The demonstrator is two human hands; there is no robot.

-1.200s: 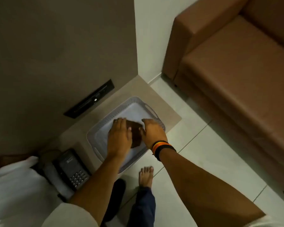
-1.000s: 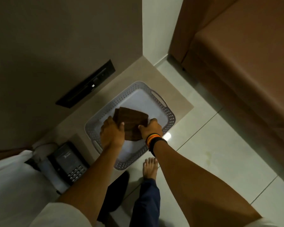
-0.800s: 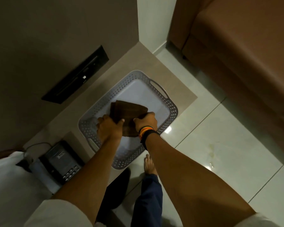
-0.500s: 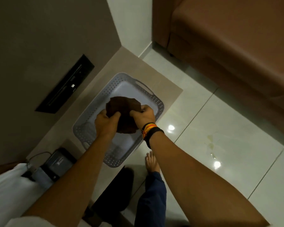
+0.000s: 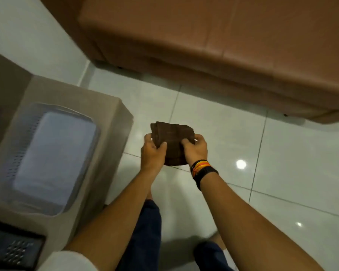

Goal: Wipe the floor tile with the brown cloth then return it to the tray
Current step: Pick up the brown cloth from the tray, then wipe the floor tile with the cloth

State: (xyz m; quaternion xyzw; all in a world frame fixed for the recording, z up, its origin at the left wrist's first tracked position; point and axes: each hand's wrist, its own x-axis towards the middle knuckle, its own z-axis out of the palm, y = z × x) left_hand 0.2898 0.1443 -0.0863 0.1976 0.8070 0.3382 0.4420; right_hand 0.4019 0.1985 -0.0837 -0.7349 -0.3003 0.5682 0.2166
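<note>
The folded brown cloth (image 5: 173, 137) hangs in the air above the glossy white floor tiles (image 5: 219, 133), held by both hands. My left hand (image 5: 152, 153) grips its left side and my right hand (image 5: 195, 150), with coloured bands at the wrist, grips its right side. The grey perforated tray (image 5: 18, 153) sits on a low beige stand at the left, with nothing in it, well apart from the cloth.
A brown sofa (image 5: 223, 45) runs along the top and right. The beige stand (image 5: 114, 122) juts out at the left, with a black phone (image 5: 10, 249) at its near corner. My legs in dark trousers (image 5: 147, 231) are below my arms.
Both hands lifted the cloth out of the tray and carried it to the right, out over the floor tiles. The view swung right, so the tray now lies at the left.
</note>
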